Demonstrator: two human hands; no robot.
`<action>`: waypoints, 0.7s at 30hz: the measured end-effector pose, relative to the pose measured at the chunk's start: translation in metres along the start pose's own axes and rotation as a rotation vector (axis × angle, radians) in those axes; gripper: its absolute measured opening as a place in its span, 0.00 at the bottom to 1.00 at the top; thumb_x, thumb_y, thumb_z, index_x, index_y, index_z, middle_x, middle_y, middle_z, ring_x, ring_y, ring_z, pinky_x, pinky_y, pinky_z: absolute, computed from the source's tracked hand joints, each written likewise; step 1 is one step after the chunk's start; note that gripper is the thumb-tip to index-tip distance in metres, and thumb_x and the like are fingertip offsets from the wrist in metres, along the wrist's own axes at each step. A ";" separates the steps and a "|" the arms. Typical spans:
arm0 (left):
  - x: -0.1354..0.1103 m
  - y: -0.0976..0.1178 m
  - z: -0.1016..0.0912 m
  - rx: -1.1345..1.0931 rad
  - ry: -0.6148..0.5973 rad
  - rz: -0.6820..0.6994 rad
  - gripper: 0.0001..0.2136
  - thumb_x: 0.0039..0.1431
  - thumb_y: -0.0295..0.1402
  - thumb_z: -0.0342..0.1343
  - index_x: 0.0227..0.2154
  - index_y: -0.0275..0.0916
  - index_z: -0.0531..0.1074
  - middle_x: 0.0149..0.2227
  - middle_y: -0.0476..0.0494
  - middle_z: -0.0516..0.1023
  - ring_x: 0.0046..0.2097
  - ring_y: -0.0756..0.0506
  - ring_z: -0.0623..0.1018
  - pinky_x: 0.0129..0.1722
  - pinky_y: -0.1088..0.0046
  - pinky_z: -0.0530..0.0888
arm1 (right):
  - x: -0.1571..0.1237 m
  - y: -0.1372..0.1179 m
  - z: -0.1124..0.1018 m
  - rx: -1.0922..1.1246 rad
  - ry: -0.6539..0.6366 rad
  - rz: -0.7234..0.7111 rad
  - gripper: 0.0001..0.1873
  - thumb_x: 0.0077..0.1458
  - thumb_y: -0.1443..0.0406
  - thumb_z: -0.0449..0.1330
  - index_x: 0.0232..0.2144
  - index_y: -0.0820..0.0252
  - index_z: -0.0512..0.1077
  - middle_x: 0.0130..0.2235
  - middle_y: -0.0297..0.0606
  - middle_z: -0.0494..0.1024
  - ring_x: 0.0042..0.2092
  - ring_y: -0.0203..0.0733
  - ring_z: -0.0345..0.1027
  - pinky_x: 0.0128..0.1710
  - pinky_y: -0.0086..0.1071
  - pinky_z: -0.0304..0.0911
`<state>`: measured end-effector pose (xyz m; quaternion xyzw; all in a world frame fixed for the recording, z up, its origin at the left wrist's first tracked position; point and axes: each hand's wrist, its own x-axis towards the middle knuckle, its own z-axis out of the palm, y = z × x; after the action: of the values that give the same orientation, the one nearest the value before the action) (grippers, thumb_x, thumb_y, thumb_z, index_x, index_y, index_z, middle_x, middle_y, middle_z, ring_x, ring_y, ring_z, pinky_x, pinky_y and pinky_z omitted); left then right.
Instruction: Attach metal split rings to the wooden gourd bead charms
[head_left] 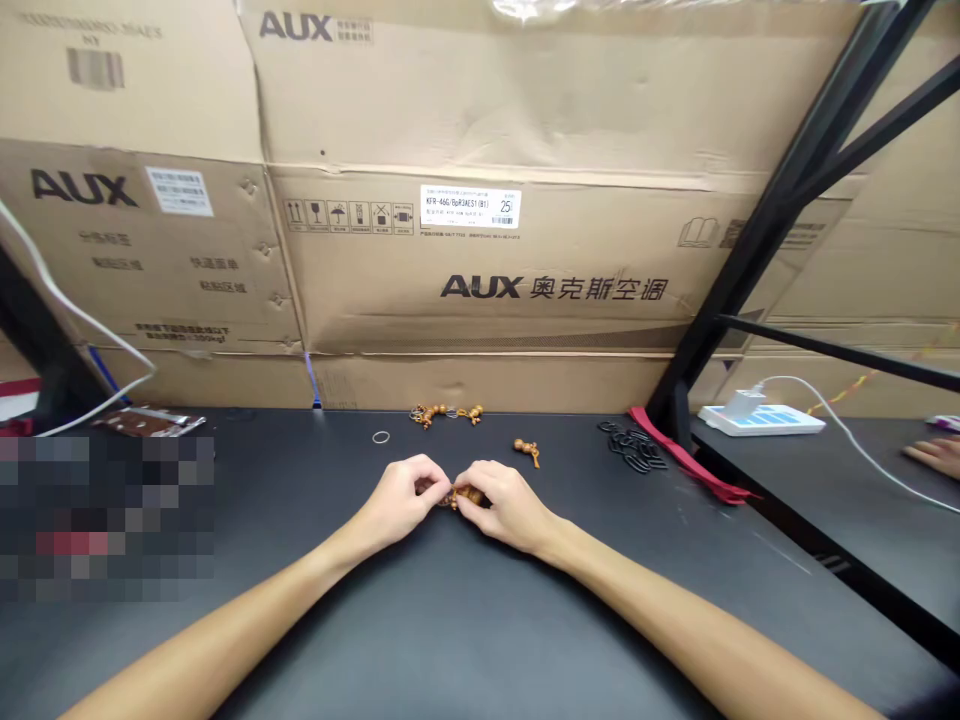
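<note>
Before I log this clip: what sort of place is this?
Probably a workshop or storeroom: AUX air-conditioner cartons stacked behind a black metal rack, and a dark workbench with small wooden beads.

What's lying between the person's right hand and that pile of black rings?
The head view shows a small wooden bead charm between the right hand and the black rings.
</note>
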<state>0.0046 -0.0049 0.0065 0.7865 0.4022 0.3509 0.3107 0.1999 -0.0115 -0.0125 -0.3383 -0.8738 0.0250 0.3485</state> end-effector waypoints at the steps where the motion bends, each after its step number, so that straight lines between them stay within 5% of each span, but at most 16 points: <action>1: 0.000 0.000 0.000 -0.015 -0.018 -0.002 0.10 0.57 0.35 0.52 0.27 0.36 0.75 0.32 0.44 0.76 0.34 0.47 0.76 0.36 0.72 0.72 | 0.000 0.000 0.000 -0.014 -0.005 -0.009 0.03 0.55 0.68 0.56 0.34 0.58 0.70 0.30 0.36 0.73 0.31 0.38 0.66 0.36 0.32 0.62; 12: 0.002 -0.003 -0.006 -0.024 -0.152 -0.008 0.10 0.54 0.38 0.55 0.25 0.36 0.74 0.37 0.43 0.75 0.34 0.49 0.75 0.37 0.74 0.72 | 0.001 0.004 0.000 -0.103 0.024 -0.002 0.03 0.57 0.67 0.56 0.33 0.58 0.70 0.31 0.37 0.74 0.32 0.39 0.66 0.35 0.33 0.60; 21: 0.004 -0.003 -0.009 -0.038 -0.190 -0.117 0.12 0.55 0.40 0.54 0.28 0.36 0.73 0.26 0.48 0.74 0.29 0.49 0.73 0.32 0.75 0.70 | 0.000 0.006 0.001 -0.103 0.034 -0.013 0.04 0.58 0.66 0.55 0.35 0.58 0.70 0.32 0.38 0.74 0.33 0.40 0.67 0.37 0.33 0.61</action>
<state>-0.0024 0.0019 0.0109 0.7853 0.4095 0.2637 0.3822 0.2026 -0.0069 -0.0148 -0.3506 -0.8700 -0.0281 0.3455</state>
